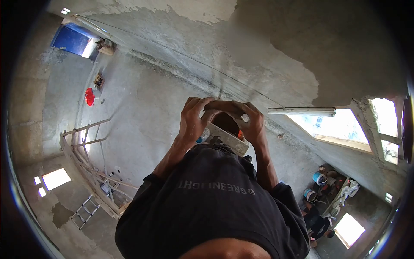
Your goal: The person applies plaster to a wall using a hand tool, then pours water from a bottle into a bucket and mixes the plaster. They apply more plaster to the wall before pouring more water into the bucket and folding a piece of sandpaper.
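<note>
My left hand (195, 117) and my right hand (251, 122) are raised in front of my chest, fingers curled inward. Between them runs a brown, curved, bar-like piece (224, 106) whose kind I cannot make out; both hands close on its ends. A small white lump or patch (245, 117) shows at the right hand's fingers. Below the hands is a worn board-like edge (228, 137) with a dark hollow behind it. Close to the left wrist, a clear bottle-like object (203, 136) is partly hidden.
Ahead rises a grey wall with a darker plaster patch (297, 56). A tube light (302, 112) is beside a window opening. Wooden scaffolding (88, 172) and a ladder (86, 211) stand left. Buckets (319, 178) and another person (318, 226) are lower right.
</note>
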The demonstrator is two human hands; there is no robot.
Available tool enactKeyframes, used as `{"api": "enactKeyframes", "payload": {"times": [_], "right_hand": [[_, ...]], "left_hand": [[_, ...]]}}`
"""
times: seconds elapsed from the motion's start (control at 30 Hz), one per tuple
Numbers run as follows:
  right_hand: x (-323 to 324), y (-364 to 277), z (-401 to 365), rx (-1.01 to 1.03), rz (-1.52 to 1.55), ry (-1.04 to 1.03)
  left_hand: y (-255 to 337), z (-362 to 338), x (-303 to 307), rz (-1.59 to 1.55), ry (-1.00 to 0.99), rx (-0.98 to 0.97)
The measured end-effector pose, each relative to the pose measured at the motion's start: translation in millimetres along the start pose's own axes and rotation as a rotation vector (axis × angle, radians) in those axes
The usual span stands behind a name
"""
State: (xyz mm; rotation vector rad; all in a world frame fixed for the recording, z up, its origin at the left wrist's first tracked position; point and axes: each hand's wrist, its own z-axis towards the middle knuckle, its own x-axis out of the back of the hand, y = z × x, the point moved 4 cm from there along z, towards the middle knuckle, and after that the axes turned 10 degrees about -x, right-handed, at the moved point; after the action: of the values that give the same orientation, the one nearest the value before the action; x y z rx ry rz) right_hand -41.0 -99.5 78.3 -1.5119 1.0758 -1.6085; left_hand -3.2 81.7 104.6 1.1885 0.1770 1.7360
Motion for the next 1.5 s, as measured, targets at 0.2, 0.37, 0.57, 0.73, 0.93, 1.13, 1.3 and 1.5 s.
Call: {"api": "enactKeyframes", "payload": {"times": [0.2, 0.37, 0.57, 0.73, 0.93, 1.13, 1.3, 1.5], "right_hand": [[7, 4, 5, 0.024, -0.032, 0.005], [18, -5, 13, 0.167, -0.142, 0.054], [11, 4, 21, 0.167, -0.084, -0.180], [8, 7, 16, -0.353, 0.153, -0.310], [-24, 26, 2, -0.544, 0.811, -0.278], [-37, 34, -4, -0.570, 0.736, -0.213], [-25, 25, 0, -0.373, 0.569, -0.028], [-18, 26, 1, -0.355, 0.571, -0.021]], "left_hand": [[-10, -2, 5, 0.022, -0.102, 0.145], [-8, 3, 5, 0.048, -0.273, 0.064], [-17, 8, -18, -0.399, -0.508, 0.197], [-24, 2, -27, -0.403, -0.525, 0.371], [-32, 0, -33, -0.606, -0.281, 0.508], [-29, 5, -23, -0.446, -0.133, 0.463], [-29, 0, -27, -0.584, -0.176, 0.588], [-47, -13, -39, -0.718, -0.210, 0.747]]}}
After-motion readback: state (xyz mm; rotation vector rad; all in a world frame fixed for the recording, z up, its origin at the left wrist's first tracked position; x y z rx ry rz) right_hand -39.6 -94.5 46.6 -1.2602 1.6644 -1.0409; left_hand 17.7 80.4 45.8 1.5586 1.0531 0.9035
